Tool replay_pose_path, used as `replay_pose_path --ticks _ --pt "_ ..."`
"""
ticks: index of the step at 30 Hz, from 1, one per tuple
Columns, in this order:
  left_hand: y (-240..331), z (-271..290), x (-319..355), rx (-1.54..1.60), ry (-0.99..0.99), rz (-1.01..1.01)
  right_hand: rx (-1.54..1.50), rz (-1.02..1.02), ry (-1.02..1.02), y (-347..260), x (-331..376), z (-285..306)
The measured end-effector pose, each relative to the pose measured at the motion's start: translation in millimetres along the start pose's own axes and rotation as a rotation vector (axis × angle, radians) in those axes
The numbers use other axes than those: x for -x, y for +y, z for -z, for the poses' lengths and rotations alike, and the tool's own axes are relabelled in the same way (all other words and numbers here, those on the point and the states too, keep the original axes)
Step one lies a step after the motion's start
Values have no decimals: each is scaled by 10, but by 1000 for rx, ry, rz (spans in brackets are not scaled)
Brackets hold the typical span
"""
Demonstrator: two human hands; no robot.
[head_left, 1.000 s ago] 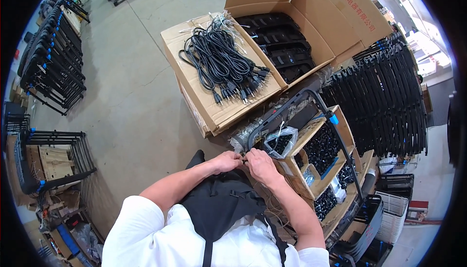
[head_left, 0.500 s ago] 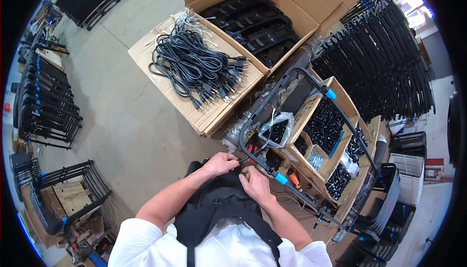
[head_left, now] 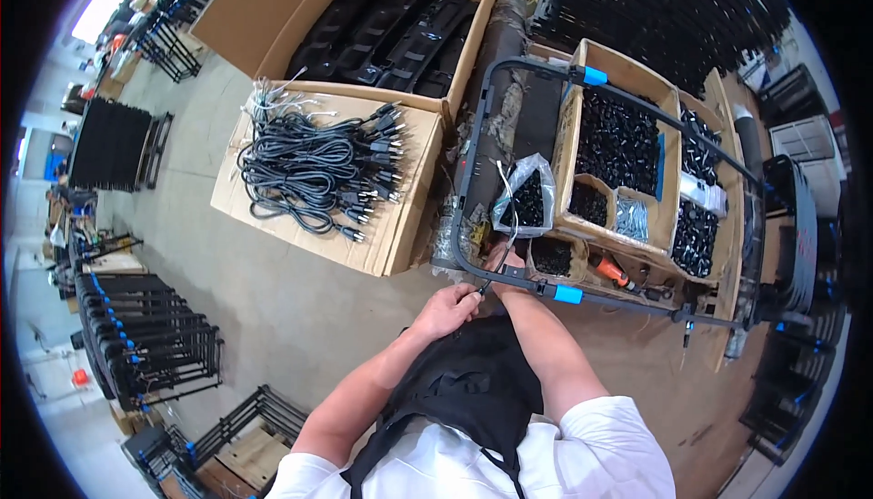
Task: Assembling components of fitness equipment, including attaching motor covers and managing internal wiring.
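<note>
A black tubular metal frame [head_left: 470, 167] with blue clips [head_left: 568, 294] lies over the wooden parts boxes in front of me. My left hand [head_left: 448, 311] is closed in a pinch at the near left corner of the frame, holding a thin dark cable [head_left: 484, 288]. The cable crosses the near bar and runs up to pale wire ends beside a plastic bag of small black parts [head_left: 527, 201]. My right hand [head_left: 500, 255] reaches beyond the near bar, left of a small bin of dark pieces [head_left: 550, 256]. Its fingers are mostly hidden by the frame and cable.
A bundle of black power cords [head_left: 314, 162] lies on a cardboard box [head_left: 400, 244] at the left. Behind stands an open carton [head_left: 245, 21] of black moulded panels. Compartments [head_left: 582, 223] hold small black parts and screws. An orange-handled tool [head_left: 609, 270] lies near the bar.
The view has turned, shifting the cords and frame. My right hand has moved from near my lap to beyond the near bar. My left hand stays closed near the frame's corner.
</note>
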State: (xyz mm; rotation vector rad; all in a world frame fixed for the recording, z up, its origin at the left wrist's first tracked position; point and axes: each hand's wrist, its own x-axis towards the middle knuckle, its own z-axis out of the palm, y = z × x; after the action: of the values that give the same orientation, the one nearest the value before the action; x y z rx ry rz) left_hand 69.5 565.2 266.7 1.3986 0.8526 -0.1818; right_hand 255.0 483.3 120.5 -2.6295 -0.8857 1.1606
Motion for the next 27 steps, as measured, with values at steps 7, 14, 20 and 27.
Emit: replay_pose_path --ticks 7,14,20,27 --pt "-139 -78 -143 122 -60 -72 -226 -62 -250 113 990 225" --pt "-170 -212 -208 257 -64 -68 -478 -126 -73 349 2064 270" --pt "-188 -262 -187 310 -24 -71 -357 175 40 106 2219 470" --pt "-80 -425 -99 326 81 -58 -376 195 -37 112 2154 515"
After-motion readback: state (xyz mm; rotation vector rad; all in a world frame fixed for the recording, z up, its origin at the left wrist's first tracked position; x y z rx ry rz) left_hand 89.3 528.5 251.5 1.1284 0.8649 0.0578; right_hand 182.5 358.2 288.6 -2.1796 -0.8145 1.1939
